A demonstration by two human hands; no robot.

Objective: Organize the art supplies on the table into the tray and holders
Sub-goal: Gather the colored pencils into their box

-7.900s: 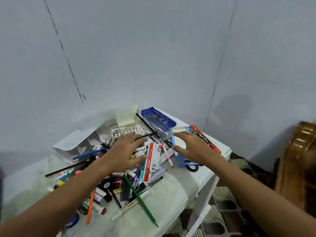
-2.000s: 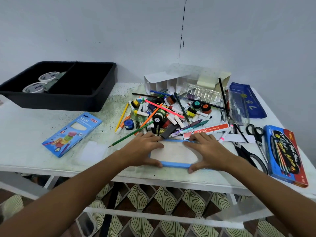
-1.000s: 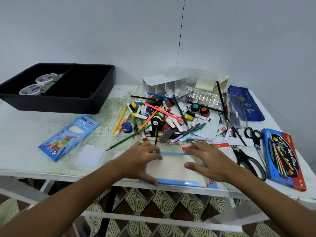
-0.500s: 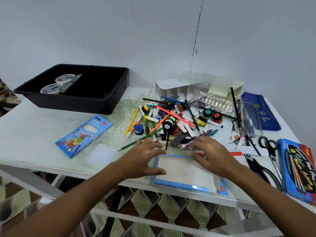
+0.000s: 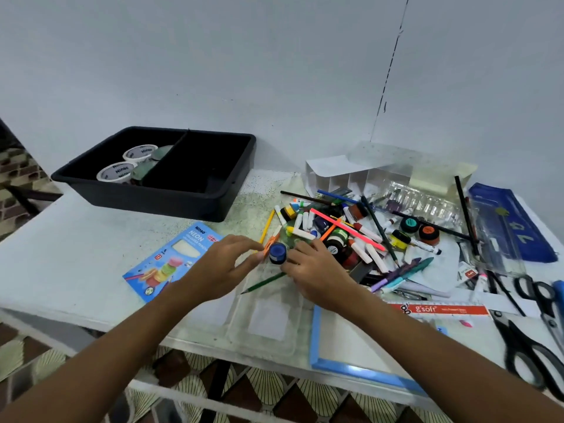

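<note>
Both hands have left the blue-framed board, which now lies alone at the near edge of the surface, and have moved up and left to a small blue paint pot. That pot sits right between the two grips: the left hand reaches it from the left with fingers loosely extended, tips against an orange marker just beside the pot, while the right hand touches the pot's right side with curled fingers (whether it truly pinches the pot I cannot tell). A green pencil lies under and between the wrists. Behind the pot spreads the heap of markers, pots and pencils. At far left stands the black tray, tape rolls in its left compartment. A blue Neon box lies beside the left hand; scissors sit at far right. Plain pale wall rises behind.
</note>
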